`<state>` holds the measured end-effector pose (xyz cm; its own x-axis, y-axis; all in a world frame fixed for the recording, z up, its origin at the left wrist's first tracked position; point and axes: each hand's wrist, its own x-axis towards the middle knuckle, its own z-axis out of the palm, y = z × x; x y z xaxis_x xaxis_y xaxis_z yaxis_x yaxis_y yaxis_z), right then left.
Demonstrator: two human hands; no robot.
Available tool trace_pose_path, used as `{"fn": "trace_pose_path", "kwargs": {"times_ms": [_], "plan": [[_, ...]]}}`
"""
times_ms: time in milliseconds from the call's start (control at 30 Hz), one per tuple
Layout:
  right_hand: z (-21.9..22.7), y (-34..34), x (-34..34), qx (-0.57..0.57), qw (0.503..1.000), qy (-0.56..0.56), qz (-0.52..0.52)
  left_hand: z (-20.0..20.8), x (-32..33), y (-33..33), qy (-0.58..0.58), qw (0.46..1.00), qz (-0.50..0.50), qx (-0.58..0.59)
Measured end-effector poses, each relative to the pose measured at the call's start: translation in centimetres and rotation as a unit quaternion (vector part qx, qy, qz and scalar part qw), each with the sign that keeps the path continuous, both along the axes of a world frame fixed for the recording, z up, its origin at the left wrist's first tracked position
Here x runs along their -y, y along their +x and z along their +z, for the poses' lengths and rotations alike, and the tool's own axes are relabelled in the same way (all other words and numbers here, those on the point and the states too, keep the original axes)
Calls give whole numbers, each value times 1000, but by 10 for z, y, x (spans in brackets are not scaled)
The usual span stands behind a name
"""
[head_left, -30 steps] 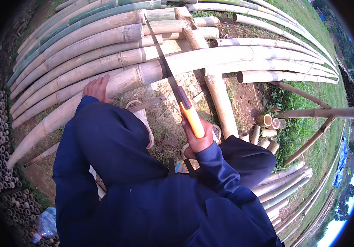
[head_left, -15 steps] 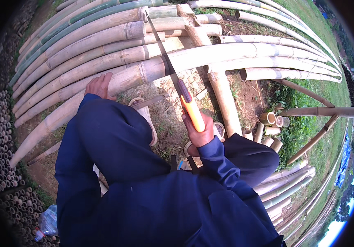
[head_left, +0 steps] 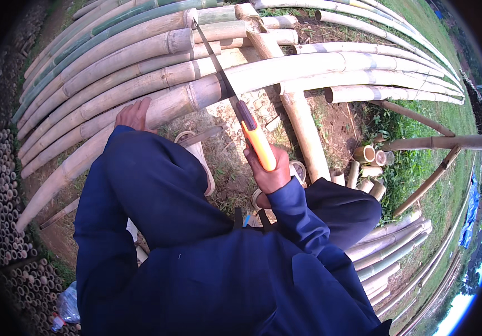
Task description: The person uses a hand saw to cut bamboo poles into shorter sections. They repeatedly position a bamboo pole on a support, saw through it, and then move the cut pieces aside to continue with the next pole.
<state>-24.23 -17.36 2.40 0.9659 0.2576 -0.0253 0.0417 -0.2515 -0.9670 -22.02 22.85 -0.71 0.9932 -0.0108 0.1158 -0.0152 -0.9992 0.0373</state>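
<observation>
My right hand [head_left: 270,169] is closed around the orange and dark handle of a handsaw [head_left: 259,147]. The saw's long dark blade [head_left: 218,67] slants away to the far left, crossing a thick pale bamboo pole [head_left: 165,108] at a dark band near a joint. Whether the teeth have cut into the bamboo is too small to tell. Farther left along this pole, my left hand [head_left: 133,115] grips it from above, its fingers bent over the bamboo; part of the palm is hidden by my raised knee.
More bamboo poles [head_left: 123,80] lie side by side at the far left, several of them green. A thick crosswise bamboo support [head_left: 307,137] runs beneath the pole. Short cut pieces [head_left: 366,153] lie at the right, near a bamboo post frame [head_left: 434,141]. Stacked bamboo ends [head_left: 0,185] line the left.
My right hand and the saw handle have shifted slightly away from me. The blade still crosses the pole at the dark band, and my left hand stays on the bamboo.
</observation>
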Motion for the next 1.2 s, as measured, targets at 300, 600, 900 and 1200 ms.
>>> {"fn": "trace_pose_path", "kwargs": {"times_ms": [300,600,900,1200], "plan": [[43,-83,63,13,999,-42,7,-8,1,-1,3,1000,23,-7],[37,-70,55,-40,999,-27,0,-1,8,-6,30,999,7,14],[-12,-4,3,-37,999,-11,6,0,13,-14,22,1000,17,11],[-19,-8,3,-14,1000,4,-1,25,-9,13,-106,962,92,-232]]}}
